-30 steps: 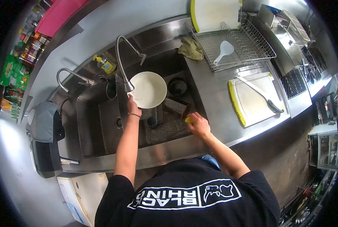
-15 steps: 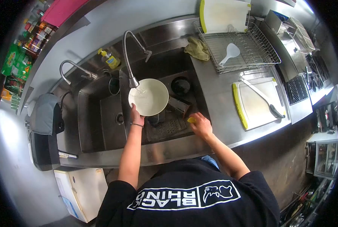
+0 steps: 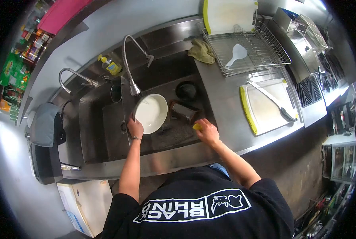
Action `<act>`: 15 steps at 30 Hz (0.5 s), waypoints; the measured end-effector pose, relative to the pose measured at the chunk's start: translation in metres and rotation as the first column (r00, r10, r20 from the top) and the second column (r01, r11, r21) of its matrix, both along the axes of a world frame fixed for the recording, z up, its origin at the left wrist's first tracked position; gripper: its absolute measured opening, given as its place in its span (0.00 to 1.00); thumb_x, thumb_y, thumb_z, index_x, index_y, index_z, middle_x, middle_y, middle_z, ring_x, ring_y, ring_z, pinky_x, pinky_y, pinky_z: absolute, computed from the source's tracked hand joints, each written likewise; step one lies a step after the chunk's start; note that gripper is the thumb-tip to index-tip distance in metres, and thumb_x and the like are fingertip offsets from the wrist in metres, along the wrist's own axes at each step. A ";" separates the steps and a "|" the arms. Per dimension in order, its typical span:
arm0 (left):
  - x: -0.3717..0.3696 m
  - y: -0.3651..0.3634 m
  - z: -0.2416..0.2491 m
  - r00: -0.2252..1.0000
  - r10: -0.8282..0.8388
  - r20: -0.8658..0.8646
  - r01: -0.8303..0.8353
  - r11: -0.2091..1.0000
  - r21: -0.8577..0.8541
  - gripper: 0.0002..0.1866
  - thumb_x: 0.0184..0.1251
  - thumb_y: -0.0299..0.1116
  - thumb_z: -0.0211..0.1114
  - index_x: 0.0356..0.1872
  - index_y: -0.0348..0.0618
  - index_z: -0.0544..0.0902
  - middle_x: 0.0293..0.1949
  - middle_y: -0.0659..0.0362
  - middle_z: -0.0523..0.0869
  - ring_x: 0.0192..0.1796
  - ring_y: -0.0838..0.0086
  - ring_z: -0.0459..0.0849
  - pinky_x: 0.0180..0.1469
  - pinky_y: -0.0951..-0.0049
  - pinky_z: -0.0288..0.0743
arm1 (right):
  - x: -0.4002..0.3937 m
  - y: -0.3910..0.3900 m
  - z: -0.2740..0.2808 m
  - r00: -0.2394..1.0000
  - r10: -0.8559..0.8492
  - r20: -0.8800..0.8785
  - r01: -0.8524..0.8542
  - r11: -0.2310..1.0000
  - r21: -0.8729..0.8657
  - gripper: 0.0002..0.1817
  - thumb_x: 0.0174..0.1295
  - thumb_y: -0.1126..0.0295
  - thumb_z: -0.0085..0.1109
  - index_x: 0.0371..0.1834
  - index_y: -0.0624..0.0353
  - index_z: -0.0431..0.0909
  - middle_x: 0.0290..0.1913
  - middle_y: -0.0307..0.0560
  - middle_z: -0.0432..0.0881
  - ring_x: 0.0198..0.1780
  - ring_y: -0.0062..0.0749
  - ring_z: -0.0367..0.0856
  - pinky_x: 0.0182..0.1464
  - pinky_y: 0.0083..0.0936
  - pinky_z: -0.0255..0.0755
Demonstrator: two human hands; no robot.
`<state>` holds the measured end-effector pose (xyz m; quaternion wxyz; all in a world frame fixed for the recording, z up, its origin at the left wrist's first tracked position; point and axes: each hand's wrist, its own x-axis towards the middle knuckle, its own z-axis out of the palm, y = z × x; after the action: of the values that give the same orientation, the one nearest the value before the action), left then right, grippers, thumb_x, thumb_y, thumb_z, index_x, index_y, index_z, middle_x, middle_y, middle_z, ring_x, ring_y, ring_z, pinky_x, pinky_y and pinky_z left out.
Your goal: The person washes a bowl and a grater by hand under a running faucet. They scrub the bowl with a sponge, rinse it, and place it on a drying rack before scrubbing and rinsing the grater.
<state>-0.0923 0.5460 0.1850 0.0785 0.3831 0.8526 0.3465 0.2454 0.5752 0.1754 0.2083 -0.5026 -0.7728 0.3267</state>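
Observation:
A white bowl (image 3: 151, 114) is tilted over the right basin of the metal sink (image 3: 202, 89), below the faucet's spray head (image 3: 134, 88). My left hand (image 3: 135, 129) grips the bowl by its near left rim. Over the basin's right side, my right hand (image 3: 208, 132) is closed around a small yellow sponge (image 3: 196, 126), mostly hidden by the fingers. Just beyond that hand a box grater (image 3: 184, 112) lies on the basin floor. Farther back in the basin is a small dark round bowl (image 3: 186, 91).
A yellow soap bottle (image 3: 110, 65) and a second faucet (image 3: 78, 75) stand behind the left basin. On the right are a green cloth (image 3: 201, 51), a wire dish rack (image 3: 261, 59) with a rice paddle (image 3: 237, 55), and a cutting board (image 3: 265, 115) under a long knife (image 3: 271, 99).
My left hand has tipped the bowl and brought it down, nearer to me and out from under the spray head. My right hand still holds the sponge in about the same place.

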 end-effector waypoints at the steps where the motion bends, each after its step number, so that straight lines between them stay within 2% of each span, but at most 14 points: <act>1: 0.004 -0.004 0.003 0.987 -0.141 -0.074 0.143 0.989 0.026 0.19 0.60 0.21 0.48 0.54 0.36 0.72 0.50 0.41 0.77 0.52 0.47 0.74 0.54 0.57 0.69 | -0.001 -0.001 0.000 1.000 -0.011 0.004 0.011 1.000 -0.001 0.18 0.48 0.66 0.56 0.45 0.49 0.74 0.44 0.45 0.76 0.43 0.46 0.79 0.44 0.38 0.75; 2: 0.010 -0.008 0.005 0.948 -0.282 -0.147 0.291 0.956 0.042 0.21 0.58 0.18 0.49 0.55 0.38 0.72 0.50 0.42 0.77 0.53 0.47 0.74 0.54 0.57 0.69 | -0.002 -0.003 0.001 1.000 -0.012 -0.008 0.012 1.000 -0.005 0.18 0.48 0.65 0.56 0.45 0.49 0.74 0.44 0.45 0.76 0.43 0.46 0.79 0.44 0.38 0.75; 3: 0.016 -0.010 0.009 0.879 -0.408 -0.246 0.438 0.895 0.082 0.28 0.50 0.12 0.51 0.55 0.42 0.72 0.50 0.45 0.77 0.54 0.50 0.74 0.54 0.58 0.70 | 0.000 -0.002 0.002 1.000 -0.022 -0.016 0.022 1.000 -0.004 0.18 0.49 0.65 0.56 0.45 0.49 0.74 0.44 0.45 0.76 0.43 0.46 0.79 0.44 0.38 0.75; 4: 0.022 -0.011 0.016 0.869 -0.434 -0.236 0.465 0.881 0.094 0.28 0.50 0.12 0.51 0.55 0.42 0.72 0.50 0.45 0.77 0.54 0.50 0.74 0.54 0.58 0.70 | 0.000 -0.002 0.005 1.000 -0.010 0.022 0.010 1.000 -0.016 0.18 0.49 0.65 0.56 0.46 0.48 0.74 0.43 0.45 0.76 0.43 0.46 0.79 0.44 0.39 0.75; 6: 0.036 -0.008 0.030 0.692 -0.596 -0.407 0.651 0.759 -0.004 0.30 0.46 0.11 0.51 0.56 0.43 0.72 0.50 0.48 0.75 0.54 0.52 0.74 0.55 0.59 0.70 | 0.001 -0.002 0.001 1.000 -0.011 -0.014 0.012 1.000 0.028 0.18 0.46 0.66 0.59 0.44 0.50 0.74 0.41 0.44 0.75 0.44 0.44 0.78 0.44 0.38 0.74; 10: 0.051 0.018 0.042 0.655 -0.587 -0.475 0.695 0.715 0.075 0.32 0.44 0.10 0.52 0.55 0.44 0.73 0.49 0.50 0.75 0.53 0.53 0.74 0.54 0.59 0.70 | 0.001 -0.001 -0.004 1.000 0.031 0.001 -0.031 0.999 0.013 0.17 0.48 0.65 0.57 0.45 0.50 0.74 0.42 0.45 0.74 0.44 0.44 0.78 0.44 0.37 0.75; 12: 0.064 0.039 0.056 0.676 -0.489 -0.552 0.687 0.689 0.231 0.32 0.43 0.09 0.52 0.55 0.44 0.73 0.49 0.49 0.75 0.53 0.52 0.73 0.53 0.58 0.70 | 0.003 -0.002 -0.002 0.999 0.053 -0.008 -0.053 0.998 -0.016 0.17 0.48 0.65 0.57 0.45 0.50 0.73 0.42 0.46 0.74 0.44 0.44 0.78 0.43 0.38 0.75; 15: 0.108 0.089 0.106 0.685 -0.436 -0.584 0.688 0.651 0.321 0.31 0.44 0.10 0.54 0.55 0.43 0.73 0.49 0.49 0.74 0.53 0.53 0.73 0.53 0.58 0.69 | 0.007 -0.001 0.003 0.996 0.079 -0.027 -0.080 0.996 -0.033 0.20 0.49 0.65 0.57 0.47 0.51 0.73 0.44 0.45 0.74 0.45 0.44 0.78 0.44 0.37 0.75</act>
<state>0.0154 0.6350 0.2909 -0.1235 0.7116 0.5510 0.4180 0.2519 0.5741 0.1785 0.1964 -0.4706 -0.7838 0.3546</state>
